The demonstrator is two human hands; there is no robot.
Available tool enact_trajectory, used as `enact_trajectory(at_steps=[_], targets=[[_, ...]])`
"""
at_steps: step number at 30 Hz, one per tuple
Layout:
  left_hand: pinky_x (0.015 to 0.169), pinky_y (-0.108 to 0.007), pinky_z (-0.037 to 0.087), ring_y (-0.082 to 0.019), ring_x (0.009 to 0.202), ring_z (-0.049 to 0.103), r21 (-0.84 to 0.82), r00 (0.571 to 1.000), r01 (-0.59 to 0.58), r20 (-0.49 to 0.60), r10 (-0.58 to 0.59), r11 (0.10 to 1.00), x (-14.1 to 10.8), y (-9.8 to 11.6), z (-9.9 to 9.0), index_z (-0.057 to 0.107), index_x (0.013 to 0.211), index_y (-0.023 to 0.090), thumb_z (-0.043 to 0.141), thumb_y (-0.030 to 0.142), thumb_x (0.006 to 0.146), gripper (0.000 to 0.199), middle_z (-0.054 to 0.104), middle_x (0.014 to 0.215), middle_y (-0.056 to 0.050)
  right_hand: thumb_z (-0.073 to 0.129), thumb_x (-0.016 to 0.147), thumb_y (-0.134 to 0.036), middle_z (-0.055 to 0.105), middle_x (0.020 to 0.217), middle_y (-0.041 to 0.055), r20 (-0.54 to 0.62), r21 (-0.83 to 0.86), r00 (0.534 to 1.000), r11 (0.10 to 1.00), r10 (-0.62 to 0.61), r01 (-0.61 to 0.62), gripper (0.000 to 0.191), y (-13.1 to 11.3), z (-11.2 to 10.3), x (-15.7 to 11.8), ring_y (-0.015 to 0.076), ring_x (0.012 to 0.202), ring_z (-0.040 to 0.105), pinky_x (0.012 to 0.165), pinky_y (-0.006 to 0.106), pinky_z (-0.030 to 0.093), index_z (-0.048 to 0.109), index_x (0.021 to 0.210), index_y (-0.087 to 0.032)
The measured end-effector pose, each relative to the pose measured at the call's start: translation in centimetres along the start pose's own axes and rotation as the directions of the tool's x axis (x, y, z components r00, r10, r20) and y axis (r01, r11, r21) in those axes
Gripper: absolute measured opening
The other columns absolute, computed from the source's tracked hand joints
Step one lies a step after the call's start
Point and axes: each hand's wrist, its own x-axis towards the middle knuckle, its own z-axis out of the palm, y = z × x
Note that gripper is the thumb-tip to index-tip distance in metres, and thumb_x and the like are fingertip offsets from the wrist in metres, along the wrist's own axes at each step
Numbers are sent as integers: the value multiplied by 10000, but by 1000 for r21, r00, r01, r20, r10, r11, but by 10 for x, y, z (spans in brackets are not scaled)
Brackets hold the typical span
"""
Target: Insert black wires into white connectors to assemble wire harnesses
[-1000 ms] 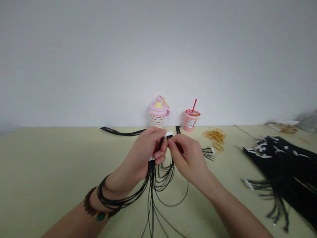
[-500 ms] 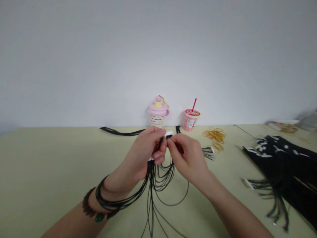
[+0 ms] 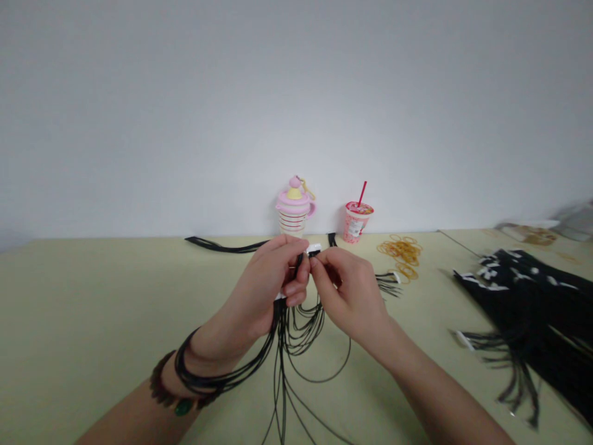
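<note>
Thin black wires (image 3: 280,346) hang in loops and loose ends from between my hands, and some loop round my left wrist. My left hand (image 3: 273,278) is closed on the bundle, with a bit of white showing under its fingers. A small white connector (image 3: 314,248) sits at the fingertips, between the two hands. My right hand (image 3: 349,284) pinches at the black wire ends just below that connector. The exact contact at the fingertips is too small to make out.
Behind stand a pink-lidded striped cup (image 3: 293,213) and a pink cup with a red straw (image 3: 357,221). Yellow rubber bands (image 3: 402,250) lie to their right. Black wire bundles with white connectors (image 3: 537,309) cover the right side. Another black bundle (image 3: 222,248) lies at the back left.
The whole view has shifted very slightly. Both hands keep their pinch, and the white connector at the fingertips is tilted a little differently.
</note>
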Motion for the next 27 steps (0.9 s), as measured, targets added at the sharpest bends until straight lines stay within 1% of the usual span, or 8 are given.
enact_trajectory(at_steps=[7,12,15,22,27], targets=[[302,-162,228,-29,320,265,-26,1000,20,-7,-20,999,0,2,-1,386,596,173,441,241,781,204,381,457,56,413,841,-170,531,628,-7,-10,11,1000,1000,-8,8,195,1,0,0,80,534,433,502,200,277,544,697,-151],[306,-165,245,-32,322,284,-17,1000,2,-17,-2,1000,-1,1,1,373,586,173,447,243,781,220,383,454,54,415,843,-172,551,647,4,11,21,1000,1000,-2,2,203,2,0,0,90,573,461,517,203,289,566,710,-149],[304,-164,244,-34,316,289,-22,999,-11,-33,10,1000,-1,1,2,378,606,177,447,231,780,195,387,448,57,412,848,-183,557,648,11,16,34,1000,999,5,-6,215,2,1,1,97,593,477,525,203,300,569,706,-145],[299,-167,239,-44,306,291,1,997,-37,-69,37,999,0,1,1,381,656,192,456,225,776,146,394,441,66,433,834,-160,562,654,10,-45,51,999,999,-1,3,198,2,4,2,96,598,482,541,201,312,575,697,-144],[299,-168,238,-41,308,281,7,999,-15,-51,16,1000,3,0,0,386,646,188,449,226,780,153,398,448,62,452,826,-168,552,616,-8,2,52,1000,999,-10,10,193,5,0,3,79,551,453,521,196,297,592,695,-152]])
